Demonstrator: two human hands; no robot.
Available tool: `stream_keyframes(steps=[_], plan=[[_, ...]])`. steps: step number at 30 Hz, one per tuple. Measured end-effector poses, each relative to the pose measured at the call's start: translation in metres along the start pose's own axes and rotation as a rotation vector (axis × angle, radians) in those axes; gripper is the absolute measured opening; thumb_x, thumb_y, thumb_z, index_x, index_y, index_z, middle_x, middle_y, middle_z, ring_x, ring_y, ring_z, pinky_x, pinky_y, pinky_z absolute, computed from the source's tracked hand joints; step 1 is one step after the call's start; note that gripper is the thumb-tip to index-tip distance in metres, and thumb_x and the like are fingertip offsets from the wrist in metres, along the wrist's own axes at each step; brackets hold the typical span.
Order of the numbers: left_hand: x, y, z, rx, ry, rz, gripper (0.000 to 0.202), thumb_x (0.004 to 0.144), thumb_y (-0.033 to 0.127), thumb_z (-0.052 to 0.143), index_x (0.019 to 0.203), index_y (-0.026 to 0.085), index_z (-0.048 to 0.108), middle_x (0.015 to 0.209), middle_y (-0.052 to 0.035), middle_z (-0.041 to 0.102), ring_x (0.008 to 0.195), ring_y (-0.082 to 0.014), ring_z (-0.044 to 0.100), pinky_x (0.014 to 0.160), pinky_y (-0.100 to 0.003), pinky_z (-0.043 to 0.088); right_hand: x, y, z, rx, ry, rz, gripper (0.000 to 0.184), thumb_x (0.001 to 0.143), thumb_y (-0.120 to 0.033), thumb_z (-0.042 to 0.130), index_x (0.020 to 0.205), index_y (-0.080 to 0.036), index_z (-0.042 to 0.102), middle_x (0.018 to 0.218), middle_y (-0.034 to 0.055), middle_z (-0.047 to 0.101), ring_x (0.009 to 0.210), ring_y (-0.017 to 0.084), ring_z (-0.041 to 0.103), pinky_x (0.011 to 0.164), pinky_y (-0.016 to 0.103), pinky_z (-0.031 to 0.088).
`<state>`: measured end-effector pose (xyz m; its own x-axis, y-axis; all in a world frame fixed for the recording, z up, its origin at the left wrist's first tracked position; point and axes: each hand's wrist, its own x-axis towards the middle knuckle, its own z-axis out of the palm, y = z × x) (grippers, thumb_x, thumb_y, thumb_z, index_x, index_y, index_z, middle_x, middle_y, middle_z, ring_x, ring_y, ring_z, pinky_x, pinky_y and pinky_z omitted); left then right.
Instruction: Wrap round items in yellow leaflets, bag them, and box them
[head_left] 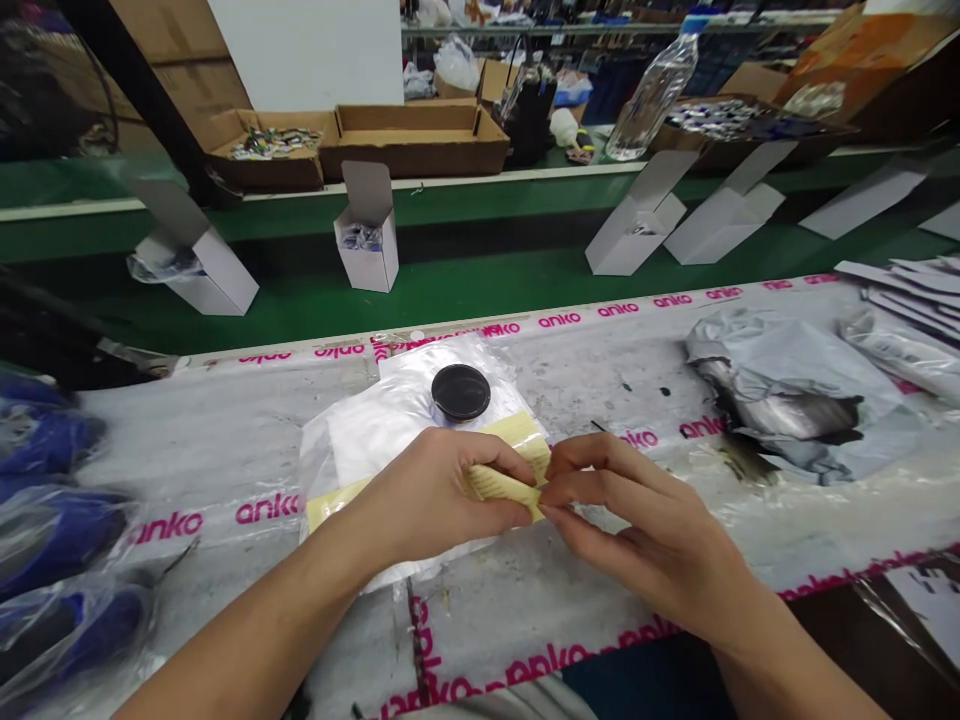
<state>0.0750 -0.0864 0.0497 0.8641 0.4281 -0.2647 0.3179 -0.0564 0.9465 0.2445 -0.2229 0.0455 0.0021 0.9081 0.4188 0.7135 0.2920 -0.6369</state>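
Note:
My left hand (431, 490) is closed around a pale yellow paper strip (501, 483) with fine print on it. My right hand (637, 520) pinches the strip's right end with its fingertips. Both hands hover low over a stack of clear plastic bags (360, 430) lying on the worktable. A round black lid (460, 391) rests on the bags just beyond my fingers. More of the yellow paper (330, 502) shows under my left wrist.
The table wears grey wrap with pink "anko" tape (559, 320). Blue items in plastic bags (52, 520) lie at left. A crumpled grey bag (787, 400) sits at right. White open cartons (369, 240) stand on the green conveyor (480, 275) behind, with cardboard trays (416, 140) and a clear bottle (652, 95).

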Motion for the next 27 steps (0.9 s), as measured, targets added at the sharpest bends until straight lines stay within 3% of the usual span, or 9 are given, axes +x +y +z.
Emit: stream_keyframes(steps=[7, 13, 16, 19, 21, 23, 25, 27], plan=[[0.001, -0.002, 0.002, -0.115, -0.051, -0.093, 0.015, 0.071, 0.023, 0.076, 0.086, 0.022, 0.077, 0.074, 0.0032, 0.068, 0.065, -0.0109, 0.058, 0.056, -0.022, 0.042, -0.002, 0.009, 0.007, 0.291, 0.035, 0.137, 0.013, 0.087, -0.013, 0.067, 0.085, -0.025, 0.07, 0.088, 0.0025, 0.061, 0.082, 0.017, 0.063, 0.073, 0.028, 0.055], [0.004, -0.002, 0.009, 0.068, -0.027, 0.031, 0.01, 0.079, 0.021, 0.072, 0.088, 0.023, 0.076, 0.076, 0.0036, 0.07, 0.07, -0.0133, 0.06, 0.064, -0.025, 0.045, -0.007, 0.008, 0.018, 0.63, 0.066, 0.483, 0.013, 0.09, -0.028, 0.071, 0.077, -0.024, 0.07, 0.084, 0.0019, 0.058, 0.08, 0.017, 0.058, 0.072, 0.029, 0.05], [0.007, -0.009, 0.015, 0.316, 0.04, 0.217, 0.009, 0.086, 0.024, 0.074, 0.094, 0.024, 0.073, 0.086, 0.0021, 0.073, 0.084, -0.0174, 0.065, 0.079, -0.031, 0.049, -0.007, 0.01, 0.017, 0.724, 0.197, 0.622, 0.018, 0.088, -0.035, 0.074, 0.075, -0.023, 0.068, 0.08, 0.0005, 0.057, 0.075, 0.015, 0.054, 0.067, 0.028, 0.045], [0.007, -0.017, 0.019, 0.536, 0.106, 0.451, 0.023, 0.089, 0.033, 0.073, 0.108, 0.022, 0.067, 0.109, -0.0043, 0.073, 0.103, -0.0225, 0.065, 0.091, -0.038, 0.05, -0.004, 0.012, 0.011, 0.772, 0.279, 0.726, 0.023, 0.084, -0.039, 0.077, 0.073, -0.021, 0.067, 0.07, -0.0012, 0.053, 0.064, 0.013, 0.047, 0.059, 0.027, 0.04], [0.003, -0.015, 0.018, 0.605, 0.163, 0.624, 0.032, 0.09, 0.038, 0.071, 0.115, 0.021, 0.063, 0.121, -0.0088, 0.07, 0.113, -0.0241, 0.064, 0.095, -0.039, 0.051, -0.001, 0.014, 0.006, 0.791, 0.296, 0.761, 0.025, 0.082, -0.041, 0.079, 0.072, -0.021, 0.068, 0.067, -0.0011, 0.052, 0.063, 0.014, 0.047, 0.059, 0.027, 0.04], [-0.003, -0.008, 0.011, 0.606, 0.253, 0.782, 0.029, 0.091, 0.039, 0.07, 0.112, 0.021, 0.062, 0.12, -0.0081, 0.071, 0.113, -0.0224, 0.065, 0.097, -0.037, 0.052, 0.002, 0.017, 0.001, 0.823, 0.312, 0.79, 0.024, 0.078, -0.041, 0.082, 0.074, -0.02, 0.069, 0.068, -0.0006, 0.054, 0.063, 0.013, 0.048, 0.059, 0.027, 0.041], [-0.009, 0.002, -0.002, 0.571, 0.401, 0.801, 0.016, 0.091, 0.034, 0.07, 0.102, 0.024, 0.064, 0.105, -0.0034, 0.074, 0.104, -0.0195, 0.068, 0.095, -0.035, 0.053, 0.006, 0.019, -0.004, 0.849, 0.325, 0.832, 0.025, 0.074, -0.041, 0.085, 0.08, -0.021, 0.073, 0.07, -0.0003, 0.056, 0.063, 0.013, 0.049, 0.059, 0.027, 0.044], [-0.011, 0.007, -0.017, 0.512, 0.548, 0.673, 0.015, 0.087, 0.033, 0.076, 0.096, 0.025, 0.066, 0.1, -0.0012, 0.074, 0.1, -0.0198, 0.068, 0.093, -0.036, 0.054, 0.011, 0.019, -0.009, 0.858, 0.329, 0.87, 0.028, 0.071, -0.042, 0.087, 0.087, -0.022, 0.075, 0.071, -0.0001, 0.056, 0.064, 0.013, 0.049, 0.059, 0.027, 0.046]])
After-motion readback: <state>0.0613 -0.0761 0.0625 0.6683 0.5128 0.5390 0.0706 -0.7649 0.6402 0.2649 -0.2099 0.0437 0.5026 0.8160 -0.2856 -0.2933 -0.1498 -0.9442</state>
